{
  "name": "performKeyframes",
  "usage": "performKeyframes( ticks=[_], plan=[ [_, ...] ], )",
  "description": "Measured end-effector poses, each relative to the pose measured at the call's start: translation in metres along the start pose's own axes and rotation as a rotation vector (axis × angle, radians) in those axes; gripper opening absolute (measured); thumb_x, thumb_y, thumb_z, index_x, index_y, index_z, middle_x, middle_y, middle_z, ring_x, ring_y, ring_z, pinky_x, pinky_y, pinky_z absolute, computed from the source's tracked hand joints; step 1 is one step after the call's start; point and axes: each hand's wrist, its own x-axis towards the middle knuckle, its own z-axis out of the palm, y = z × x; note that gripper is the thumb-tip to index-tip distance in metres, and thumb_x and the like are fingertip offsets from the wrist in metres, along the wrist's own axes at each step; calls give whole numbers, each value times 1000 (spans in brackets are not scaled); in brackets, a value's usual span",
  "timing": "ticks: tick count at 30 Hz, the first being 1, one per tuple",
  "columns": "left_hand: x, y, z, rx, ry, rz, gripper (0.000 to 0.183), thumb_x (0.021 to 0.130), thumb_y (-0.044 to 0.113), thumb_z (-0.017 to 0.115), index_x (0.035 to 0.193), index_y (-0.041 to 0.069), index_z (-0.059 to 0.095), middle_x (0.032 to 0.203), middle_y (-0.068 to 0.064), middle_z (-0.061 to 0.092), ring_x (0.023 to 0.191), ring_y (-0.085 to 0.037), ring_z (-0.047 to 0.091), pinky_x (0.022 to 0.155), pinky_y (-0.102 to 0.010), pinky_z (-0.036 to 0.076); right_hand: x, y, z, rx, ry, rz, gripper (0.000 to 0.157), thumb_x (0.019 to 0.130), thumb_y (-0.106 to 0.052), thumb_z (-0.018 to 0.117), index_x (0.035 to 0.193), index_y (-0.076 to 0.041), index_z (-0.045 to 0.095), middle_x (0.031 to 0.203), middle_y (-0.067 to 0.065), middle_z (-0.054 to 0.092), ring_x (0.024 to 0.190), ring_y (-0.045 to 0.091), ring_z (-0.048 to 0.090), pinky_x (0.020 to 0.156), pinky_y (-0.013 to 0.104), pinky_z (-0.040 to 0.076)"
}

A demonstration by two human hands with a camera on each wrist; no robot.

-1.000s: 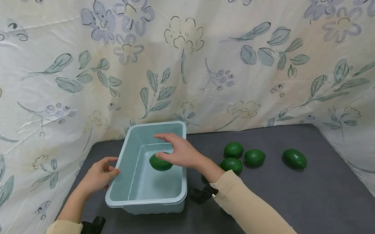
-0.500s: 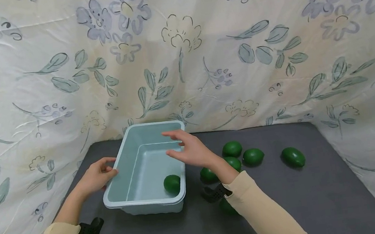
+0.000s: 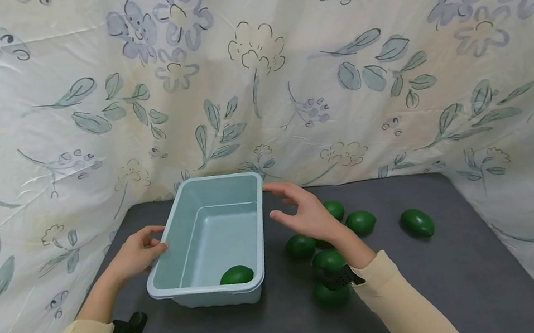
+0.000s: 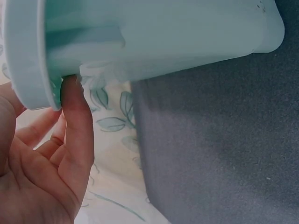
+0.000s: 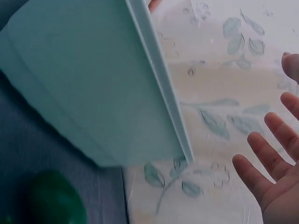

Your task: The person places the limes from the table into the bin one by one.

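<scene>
A pale blue-green plastic basin (image 3: pixel 207 253) stands on the dark table, tilted slightly in view. My left hand (image 3: pixel 135 253) pinches its left rim, thumb on top and fingers beneath, as the left wrist view shows with the hand (image 4: pixel 56 149) under the lip. Inside the basin, a green avocado-like fruit (image 3: pixel 237 275) lies at the near end. My right hand (image 3: pixel 305 212) is just right of the basin, fingers spread and holding nothing; in the right wrist view the hand (image 5: pixel 280 158) is apart from the basin wall (image 5: pixel 84 79).
Several similar green fruits, such as this one (image 3: pixel 300 246), lie right of the basin, some partly behind the right forearm. One green fruit (image 3: pixel 417 224) lies alone farther right. The dark table (image 3: pixel 464 281) meets a flowered curtain (image 3: pixel 289 101) at its back edge.
The green fruit dropped from my right hand into the basin and rolled to its near end. My right hand moved rightward out over the rim. My left hand kept its hold.
</scene>
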Motion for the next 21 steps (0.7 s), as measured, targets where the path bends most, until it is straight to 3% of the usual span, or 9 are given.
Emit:
performKeyframes(
  ticks=[9,14,17,21],
  plan=[
    [-1,2,0,8,5,-5,53,92,18,54,136,1,33,96,-15,58,76,-19,59,60,-35,52,-28,26,-26,0,78,25,52,87,-14,64,135,-14,44,136,7,45,124,24,44,95,42,42],
    [-2,3,1,17,4,-10,53,92,18,55,136,0,33,95,-15,59,75,-19,59,59,-35,52,-46,17,-44,10,103,57,50,87,-4,61,134,-1,43,135,16,43,123,32,43,93,44,42],
    [-3,3,2,25,6,-5,54,92,19,55,136,-1,32,94,-14,59,75,-18,58,58,-34,52,-55,15,-53,-7,124,113,49,87,-5,61,133,-2,44,135,16,43,122,33,43,93,44,42],
    [-3,2,2,34,11,5,54,91,19,56,136,-1,33,93,-14,59,74,-19,58,58,-34,52,-68,34,-60,-22,165,159,50,88,-8,61,135,-7,43,136,14,42,123,33,42,94,48,40]
  ],
)
